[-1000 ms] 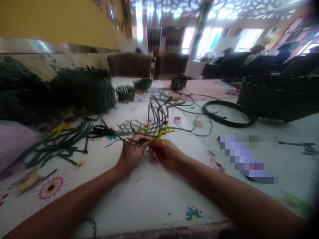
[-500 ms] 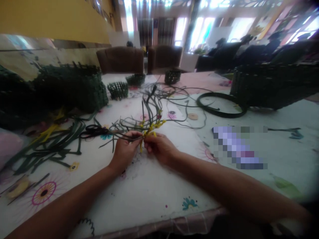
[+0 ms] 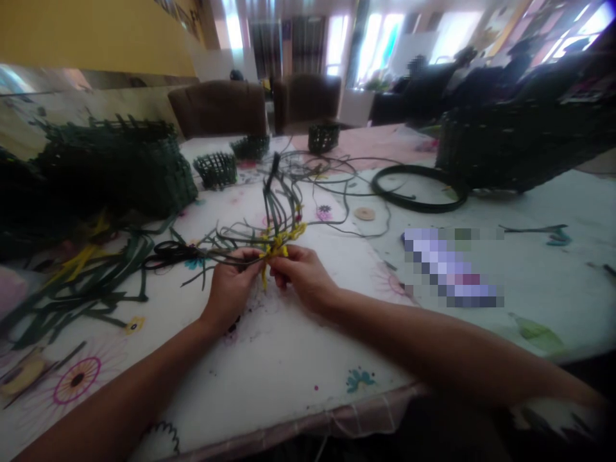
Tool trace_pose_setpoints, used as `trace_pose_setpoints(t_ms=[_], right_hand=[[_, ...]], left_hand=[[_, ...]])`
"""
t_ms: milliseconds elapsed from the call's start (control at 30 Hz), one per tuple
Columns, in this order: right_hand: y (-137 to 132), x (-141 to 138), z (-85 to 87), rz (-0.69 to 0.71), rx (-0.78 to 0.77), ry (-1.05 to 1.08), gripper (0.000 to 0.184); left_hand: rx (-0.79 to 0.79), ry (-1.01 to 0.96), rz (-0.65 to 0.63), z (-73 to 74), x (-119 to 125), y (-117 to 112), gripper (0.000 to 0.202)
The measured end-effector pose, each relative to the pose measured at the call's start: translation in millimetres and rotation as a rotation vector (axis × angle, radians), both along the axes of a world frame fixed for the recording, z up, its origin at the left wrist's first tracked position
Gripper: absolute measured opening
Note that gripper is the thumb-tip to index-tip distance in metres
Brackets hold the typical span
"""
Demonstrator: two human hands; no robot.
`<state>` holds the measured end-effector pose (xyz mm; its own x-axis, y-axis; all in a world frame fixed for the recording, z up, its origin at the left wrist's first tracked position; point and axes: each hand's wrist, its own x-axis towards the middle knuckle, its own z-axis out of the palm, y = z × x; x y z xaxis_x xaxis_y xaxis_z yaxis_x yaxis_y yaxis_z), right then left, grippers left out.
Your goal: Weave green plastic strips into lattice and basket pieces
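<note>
- The left hand (image 3: 231, 289) had its grip clenched on the green strips (image 3: 282, 215), with the fingers closed round them just beside the yellow strips (image 3: 274, 250); the strips ran out to the upper left of that hand.
- The right hand (image 3: 303, 276) had its grip closed too, pinching the yellow strips between thumb and fingers; the two hands almost touched, with the crossing between them.
- For this close work, a small pinch right at the crossing seemed best; holding the strips flat and evenly spaced would likely keep the yellow from twisting or slipping, while the left hand steadied the green.
- The green strips stood in a loose, curved fan, their long ends rising and trailing away; the yellow strips were laced through them in a small, uneven cluster, with one end hanging below the hands.
- This work sat near the middle of the frame, held just above the flower-printed counter (image 3: 289, 366).
- Left of the hands lay black-handled scissors (image 3: 166, 255) and loose strips (image 3: 91, 282); two small baskets (image 3: 215, 170) stood beyond them, with a large basket (image 3: 120, 170) at the left.
- A dark coil (image 3: 418, 186) lay at the right, before another large basket (image 3: 510, 147).
</note>
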<state>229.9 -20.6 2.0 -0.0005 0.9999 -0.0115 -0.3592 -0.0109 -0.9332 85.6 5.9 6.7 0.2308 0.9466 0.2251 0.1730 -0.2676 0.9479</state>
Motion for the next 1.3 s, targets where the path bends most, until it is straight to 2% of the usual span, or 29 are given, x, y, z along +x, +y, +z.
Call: trace_pose_setpoints(t_ms=[167, 267, 400, 533, 667, 800, 1033, 1300], right_hand=[[0, -2, -1.3, 0.023, -0.09, 0.118, 0.016], [0, -3, -2.8, 0.012, -0.086, 0.154, 0.016], [-1, -1, -3.8, -0.015, 0.034, -0.014, 0.013], [-2, 0, -1.4, -0.068, 0.114, -0.199, 0.018], [-3, -1, 1.1, -0.143, 0.165, -0.27, 0.017], [-4, 0, 2.6, -0.145, 0.19, -0.272, 0.015], [-4, -4, 2.8, -0.071, -0.097, 0.008, 0.014], [-3, -7, 1.8, -0.048, -0.217, 0.213, 0.016]], left_hand=[[-0.015, 0.003, 0.069, -0.1, -1, 1, 0.018], [-0.014, -0.001, 0.078, -1.3, -1, 2, 0.019], [0.0, -0.003, 0.057, -2.8, -1, 2, 0.02], [0.069, 0.044, 0.069, -4.7, -2, 2, 0.019], [0.082, 0.031, 0.053, -6.9, -2, 2, 0.016], [0.041, 0.01, 0.052, -6.7, -1, 2, 0.018], [-0.007, 0.008, 0.099, -1.7, 1, 0, 0.017], [0.033, -0.004, 0.106, -9.7, 0, -1, 0.021]])
